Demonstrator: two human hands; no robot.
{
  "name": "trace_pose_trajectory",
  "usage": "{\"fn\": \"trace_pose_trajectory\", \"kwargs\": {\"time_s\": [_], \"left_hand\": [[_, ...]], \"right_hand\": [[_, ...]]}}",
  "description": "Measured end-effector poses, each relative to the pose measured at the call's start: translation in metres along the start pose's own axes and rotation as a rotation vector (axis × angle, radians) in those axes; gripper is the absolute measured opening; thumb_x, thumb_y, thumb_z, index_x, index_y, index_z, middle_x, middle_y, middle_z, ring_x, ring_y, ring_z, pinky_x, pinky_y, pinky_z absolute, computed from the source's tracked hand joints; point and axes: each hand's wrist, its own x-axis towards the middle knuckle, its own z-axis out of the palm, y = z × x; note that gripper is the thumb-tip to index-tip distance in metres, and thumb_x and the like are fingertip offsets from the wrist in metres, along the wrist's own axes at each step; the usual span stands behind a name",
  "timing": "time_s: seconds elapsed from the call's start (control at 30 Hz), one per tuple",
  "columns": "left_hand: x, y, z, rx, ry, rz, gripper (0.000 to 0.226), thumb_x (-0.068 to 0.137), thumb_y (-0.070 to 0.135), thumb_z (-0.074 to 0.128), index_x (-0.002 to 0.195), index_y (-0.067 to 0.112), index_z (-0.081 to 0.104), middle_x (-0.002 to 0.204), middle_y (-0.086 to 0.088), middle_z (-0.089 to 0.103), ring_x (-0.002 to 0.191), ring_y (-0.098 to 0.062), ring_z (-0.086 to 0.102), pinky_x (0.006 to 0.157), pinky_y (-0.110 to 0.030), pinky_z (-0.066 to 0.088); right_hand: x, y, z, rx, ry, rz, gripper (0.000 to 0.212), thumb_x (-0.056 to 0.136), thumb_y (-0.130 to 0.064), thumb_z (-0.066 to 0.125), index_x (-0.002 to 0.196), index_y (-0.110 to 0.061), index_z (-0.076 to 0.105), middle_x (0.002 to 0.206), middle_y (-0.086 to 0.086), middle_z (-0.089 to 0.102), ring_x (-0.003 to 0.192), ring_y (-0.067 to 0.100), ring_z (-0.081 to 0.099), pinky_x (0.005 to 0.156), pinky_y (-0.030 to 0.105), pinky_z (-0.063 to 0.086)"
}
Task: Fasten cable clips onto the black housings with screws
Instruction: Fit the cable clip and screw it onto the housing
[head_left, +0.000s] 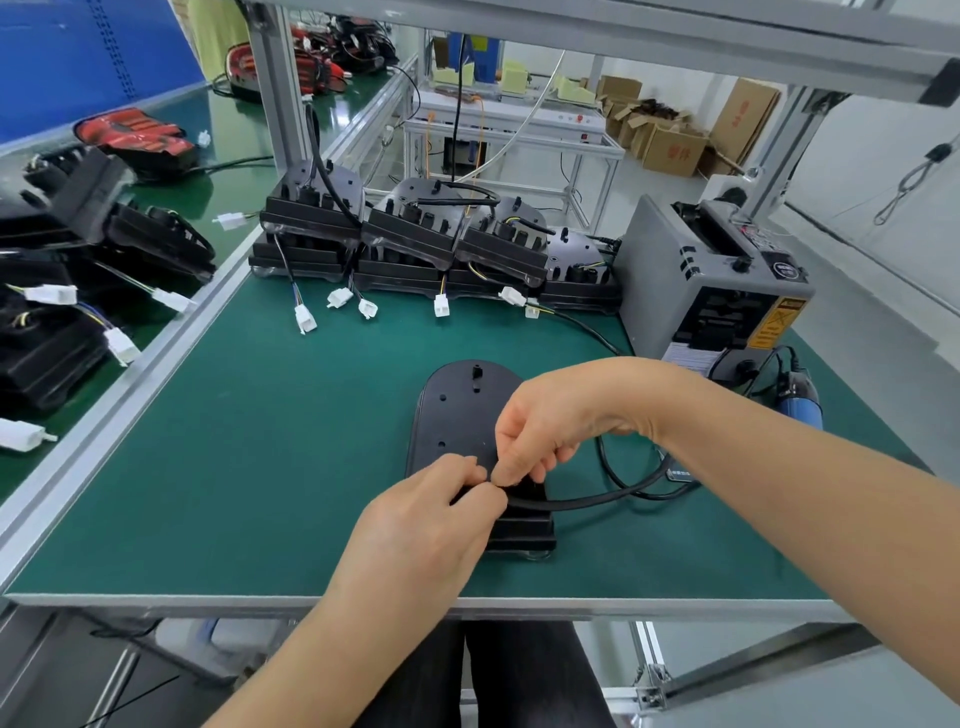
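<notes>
A black housing (457, 410) lies flat on the green mat (291, 441) in front of me, rounded end away from me. A black cable (597, 500) runs from its near end off to the right in a loop. My left hand (431, 525) rests on the housing's near part with fingers curled, thumb and fingertips pinching at the cable. My right hand (545, 426) comes from the right and pinches the same spot on the cable with curled fingers. Whether a clip sits between the fingertips is hidden.
Several black housings (415, 234) with white connectors (441, 305) stand stacked along the far edge. A grey tape dispenser (711, 280) sits at the right, a blue-handled tool (802, 400) beside it. More housings (78, 249) lie on the left bench.
</notes>
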Motion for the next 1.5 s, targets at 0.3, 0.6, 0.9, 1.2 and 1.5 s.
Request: {"fn": "trace_pose_trajectory", "kwargs": {"time_s": [0.3, 0.6, 0.9, 1.2, 1.5], "left_hand": [[0.000, -0.001, 0.002, -0.018, 0.065, 0.033, 0.007, 0.078, 0.004, 0.065, 0.075, 0.009, 0.069, 0.078, -0.005, 0.063, 0.067, -0.024, 0.066, 0.047, -0.036, 0.053], [-0.001, -0.004, 0.004, -0.024, 0.076, 0.012, 0.013, 0.084, 0.008, 0.061, 0.071, 0.009, 0.064, 0.078, -0.003, 0.060, 0.068, -0.024, 0.065, 0.051, -0.037, 0.053], [0.000, -0.002, 0.004, -0.020, 0.068, -0.002, 0.017, 0.086, 0.008, 0.059, 0.069, 0.009, 0.063, 0.074, -0.004, 0.058, 0.064, -0.024, 0.064, 0.050, -0.036, 0.053], [0.000, -0.002, 0.002, -0.028, 0.041, 0.015, 0.014, 0.084, 0.009, 0.059, 0.071, 0.011, 0.063, 0.075, -0.002, 0.058, 0.063, -0.023, 0.065, 0.048, -0.034, 0.053], [0.000, -0.003, 0.001, -0.028, 0.024, 0.012, 0.014, 0.085, 0.007, 0.061, 0.072, 0.011, 0.063, 0.076, -0.002, 0.058, 0.066, -0.022, 0.065, 0.051, -0.035, 0.053]], "right_hand": [[-0.004, -0.002, 0.003, -0.004, 0.013, -0.002, 0.019, 0.087, -0.038, 0.065, 0.075, -0.023, 0.066, 0.063, -0.012, 0.065, 0.066, 0.006, 0.054, 0.061, 0.017, 0.043], [-0.030, 0.014, 0.002, 0.158, 0.284, -0.013, 0.029, 0.092, -0.045, 0.052, 0.079, -0.025, 0.069, 0.070, -0.012, 0.068, 0.067, 0.004, 0.057, 0.070, 0.021, 0.046], [-0.081, 0.106, -0.016, 0.049, 1.030, 0.393, 0.028, 0.089, -0.027, 0.049, 0.079, -0.005, 0.063, 0.074, 0.005, 0.064, 0.063, 0.022, 0.056, 0.064, 0.033, 0.048], [-0.074, 0.195, -0.022, -0.127, 0.639, 1.049, 0.057, 0.085, -0.047, 0.057, 0.129, -0.012, 0.050, 0.126, 0.007, 0.056, 0.109, 0.029, 0.057, 0.094, 0.039, 0.047], [-0.071, 0.205, -0.020, 0.247, 0.676, 0.954, 0.023, 0.085, -0.016, 0.062, 0.097, 0.002, 0.054, 0.085, 0.020, 0.057, 0.090, 0.036, 0.065, 0.083, 0.042, 0.054]]}}
